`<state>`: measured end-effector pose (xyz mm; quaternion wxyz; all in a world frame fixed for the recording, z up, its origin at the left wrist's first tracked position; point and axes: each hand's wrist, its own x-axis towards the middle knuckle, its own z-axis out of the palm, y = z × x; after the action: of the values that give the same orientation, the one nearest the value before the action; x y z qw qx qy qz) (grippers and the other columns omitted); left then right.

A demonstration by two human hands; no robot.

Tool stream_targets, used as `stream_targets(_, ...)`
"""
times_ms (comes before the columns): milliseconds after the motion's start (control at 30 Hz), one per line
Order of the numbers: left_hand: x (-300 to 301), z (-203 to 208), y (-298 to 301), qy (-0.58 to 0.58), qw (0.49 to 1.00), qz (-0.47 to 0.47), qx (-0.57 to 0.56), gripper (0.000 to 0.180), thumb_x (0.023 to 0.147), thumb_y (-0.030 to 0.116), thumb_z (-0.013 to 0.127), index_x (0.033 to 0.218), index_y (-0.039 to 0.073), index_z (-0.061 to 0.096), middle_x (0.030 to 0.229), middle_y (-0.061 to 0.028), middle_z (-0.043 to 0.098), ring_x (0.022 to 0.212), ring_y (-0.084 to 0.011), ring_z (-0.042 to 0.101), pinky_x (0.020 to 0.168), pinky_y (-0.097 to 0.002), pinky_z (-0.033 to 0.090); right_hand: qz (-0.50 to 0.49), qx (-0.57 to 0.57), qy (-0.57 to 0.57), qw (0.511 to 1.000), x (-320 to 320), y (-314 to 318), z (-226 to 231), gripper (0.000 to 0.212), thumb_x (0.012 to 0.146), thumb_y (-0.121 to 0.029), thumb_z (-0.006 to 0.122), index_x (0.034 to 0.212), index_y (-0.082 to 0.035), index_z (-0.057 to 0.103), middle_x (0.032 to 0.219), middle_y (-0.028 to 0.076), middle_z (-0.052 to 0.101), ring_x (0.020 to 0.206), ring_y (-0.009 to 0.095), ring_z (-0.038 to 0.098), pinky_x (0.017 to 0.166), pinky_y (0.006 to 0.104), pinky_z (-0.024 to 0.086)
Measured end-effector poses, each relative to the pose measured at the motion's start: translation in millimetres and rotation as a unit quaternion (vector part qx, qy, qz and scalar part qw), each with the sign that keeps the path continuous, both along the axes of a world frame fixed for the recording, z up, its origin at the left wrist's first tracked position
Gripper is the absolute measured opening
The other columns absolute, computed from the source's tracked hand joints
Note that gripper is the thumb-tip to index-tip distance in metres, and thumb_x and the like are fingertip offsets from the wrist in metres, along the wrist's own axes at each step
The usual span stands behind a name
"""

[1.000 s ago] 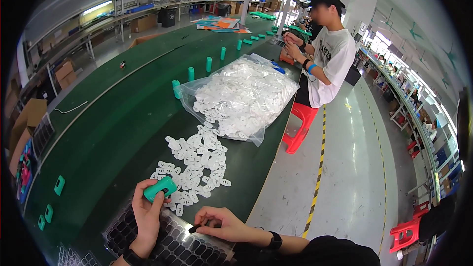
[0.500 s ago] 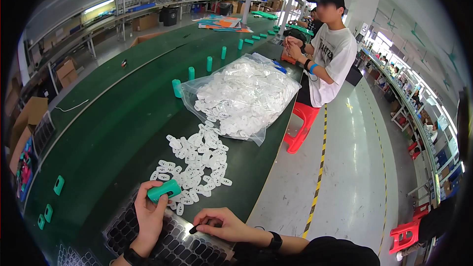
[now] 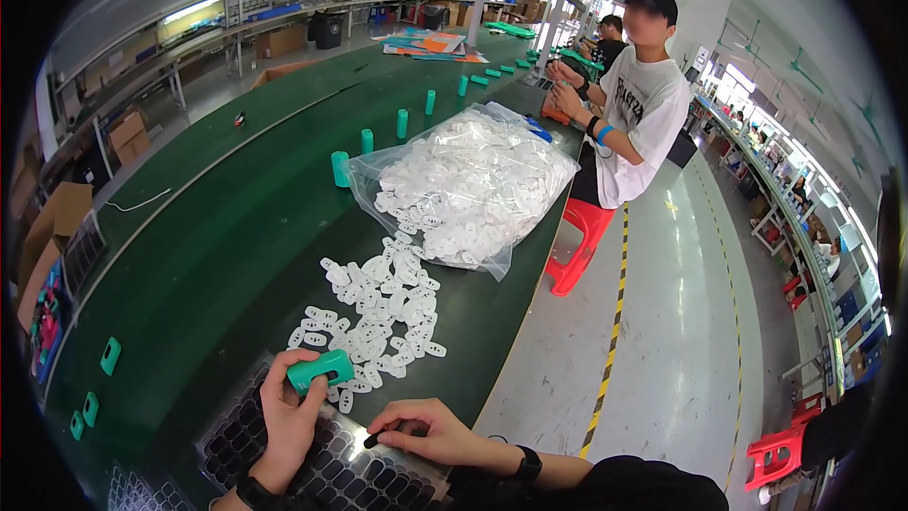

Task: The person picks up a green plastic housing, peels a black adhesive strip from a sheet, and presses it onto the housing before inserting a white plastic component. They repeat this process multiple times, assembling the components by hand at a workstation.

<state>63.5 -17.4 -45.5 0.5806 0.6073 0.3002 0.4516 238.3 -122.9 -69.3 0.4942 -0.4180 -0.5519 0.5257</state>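
My left hand (image 3: 284,421) is closed around a green plastic casing (image 3: 312,374), which has a dark oval slot on its side. The casing is held tilted above the near edge of a pile of small white oval plates (image 3: 383,303). Low and to the right, my right hand (image 3: 430,431) pinches a small black oval piece (image 3: 371,440) between thumb and fingers. That hand is just over a clear sheet of black oval stickers (image 3: 331,483) lying on the green table. Whether the piece is fully off the sheet I cannot tell.
A large clear bag (image 3: 473,180) full of white plates lies beyond the pile. Green casings (image 3: 367,141) stand in a line to its left, and several lie far left (image 3: 111,356). A co-worker (image 3: 643,95) sits on a red stool (image 3: 579,246) by the table's right edge.
My left hand has turned the green casing, so its dark slot shows more, and shifted it slightly right. My right hand stays almost still with the black piece.
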Motion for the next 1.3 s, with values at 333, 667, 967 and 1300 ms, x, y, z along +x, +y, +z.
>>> stream_targets(333,3.0,9.6,-12.6,0.194,0.963,-0.165,0.086,0.029,0.081,-0.005,0.061,0.11,0.0,0.06,0.094,-0.0062,0.065,0.076,-0.0074,0.061,0.063,-0.0206,0.051,-0.196,0.025,0.013,0.98,-5.4,-7.7,-2.7,0.015,0.086,-0.002,0.062,0.101,-0.001,0.064,0.089,0.003,0.06,0.072,0.006,0.056,0.06,0.0178,0.045)
stream_targets(667,6.5,20.7,-19.3,0.215,0.951,-0.154,0.159,0.033,0.079,-0.002,0.065,0.111,0.002,0.062,0.089,-0.0087,0.068,0.065,-0.0055,0.06,0.055,-0.0181,0.046,-0.21,0.091,-0.086,0.97,-8.4,-7.9,-2.8,0.016,0.082,0.0,0.065,0.098,-0.003,0.066,0.081,0.005,0.061,0.066,0.008,0.057,0.056,0.0199,0.045)
stream_targets(967,5.5,21.7,-20.7,0.213,0.952,-0.147,0.163,0.034,0.077,0.001,0.069,0.11,0.004,0.063,0.084,-0.0059,0.067,0.059,-0.0036,0.055,0.05,-0.0174,0.041,-0.236,0.073,-0.04,0.968,-8.6,-11.5,-0.8,0.014,0.083,0.002,0.064,0.097,0.001,0.066,0.083,0.006,0.062,0.066,0.009,0.06,0.059,0.0196,0.047)
stream_targets(1300,8.4,19.2,-22.1,0.194,0.948,-0.125,0.221,0.036,0.074,0.004,0.072,0.109,0.006,0.064,0.083,-0.0067,0.068,0.055,-0.0068,0.054,0.048,-0.0199,0.04,-0.244,0.104,-0.07,0.962,-9.8,-11.9,-3.4,0.014,0.082,0.002,0.065,0.096,0.001,0.066,0.081,0.005,0.061,0.061,0.008,0.058,0.054,0.0191,0.045)
